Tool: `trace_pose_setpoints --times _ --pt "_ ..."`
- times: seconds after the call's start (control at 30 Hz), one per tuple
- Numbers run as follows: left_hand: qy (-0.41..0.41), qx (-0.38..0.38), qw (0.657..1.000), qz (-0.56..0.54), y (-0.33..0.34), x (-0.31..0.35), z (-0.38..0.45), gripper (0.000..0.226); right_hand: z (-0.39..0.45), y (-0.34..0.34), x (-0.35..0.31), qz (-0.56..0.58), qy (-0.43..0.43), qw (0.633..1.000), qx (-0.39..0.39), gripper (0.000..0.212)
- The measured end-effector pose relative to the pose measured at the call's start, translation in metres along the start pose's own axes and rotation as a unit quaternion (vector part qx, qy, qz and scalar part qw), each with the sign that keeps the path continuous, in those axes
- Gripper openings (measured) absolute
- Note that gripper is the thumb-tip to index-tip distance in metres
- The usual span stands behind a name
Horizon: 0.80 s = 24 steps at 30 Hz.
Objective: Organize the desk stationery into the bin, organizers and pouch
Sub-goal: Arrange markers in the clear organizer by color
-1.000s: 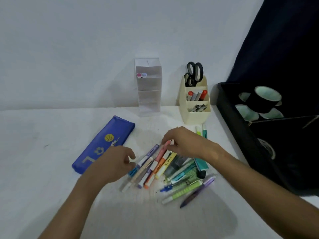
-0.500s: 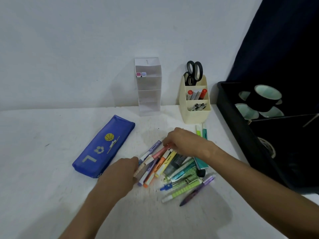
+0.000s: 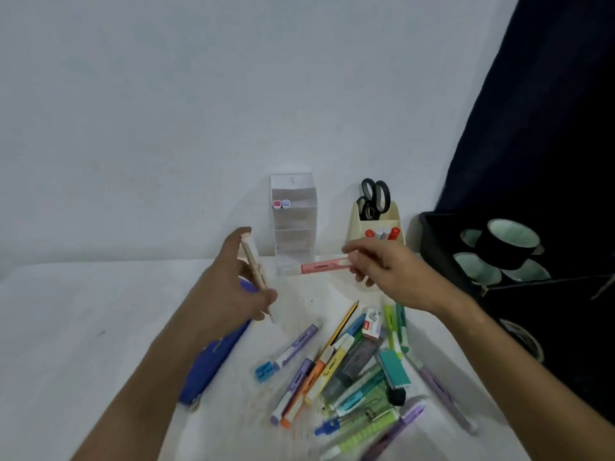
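My left hand (image 3: 238,291) grips a beige pen (image 3: 254,271), held almost upright above the desk. My right hand (image 3: 387,272) pinches one end of a pink highlighter (image 3: 321,266), which lies level in the air and points left toward the clear tiered organizer (image 3: 294,234). That organizer has two markers (image 3: 281,203) in its top tier. The cream organizer (image 3: 396,216) behind my right hand carries black scissors (image 3: 374,197) and markers. A pile of highlighters and pens (image 3: 346,367) lies on the white desk below my hands. The blue pouch (image 3: 213,364) is partly hidden under my left arm.
A black bin (image 3: 442,247) at the right edge contains rolls of tape (image 3: 507,242). A dark curtain hangs above it. The white wall stands close behind both organizers. The desk's left part (image 3: 83,327) is bare white surface.
Both hands have risen from the pile, the left with the beige pen, the right with the pink highlighter. The view has tilted, so the pile sits lower in frame.
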State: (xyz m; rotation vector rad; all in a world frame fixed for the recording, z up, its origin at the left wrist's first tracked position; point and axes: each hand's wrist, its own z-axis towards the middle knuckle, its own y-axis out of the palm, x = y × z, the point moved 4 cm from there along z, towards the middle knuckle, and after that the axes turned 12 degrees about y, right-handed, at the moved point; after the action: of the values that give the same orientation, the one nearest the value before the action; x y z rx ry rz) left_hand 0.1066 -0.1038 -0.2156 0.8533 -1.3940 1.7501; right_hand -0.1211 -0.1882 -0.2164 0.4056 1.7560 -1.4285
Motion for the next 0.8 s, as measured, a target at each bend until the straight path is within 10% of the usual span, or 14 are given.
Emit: trace_pose_setpoints --times 0.23,0.6,0.8 --pt "0.119 0.06 0.991 0.012 -0.015 0.059 0.088 0.013 0.028 -0.05 -0.06 0.018 -0.055 0.976 0.211 0.015" --pt "0.178 0.103 0.97 0.132 -0.006 0.059 0.127 0.078 0.07 -0.036 -0.07 -0.058 -0.08 0.972 0.216 0.021" --pt "0.238 0.095 0.952 0.165 -0.007 0.059 0.134 0.026 0.081 -0.028 -0.069 -0.083 -0.072 0.975 0.194 0.027"
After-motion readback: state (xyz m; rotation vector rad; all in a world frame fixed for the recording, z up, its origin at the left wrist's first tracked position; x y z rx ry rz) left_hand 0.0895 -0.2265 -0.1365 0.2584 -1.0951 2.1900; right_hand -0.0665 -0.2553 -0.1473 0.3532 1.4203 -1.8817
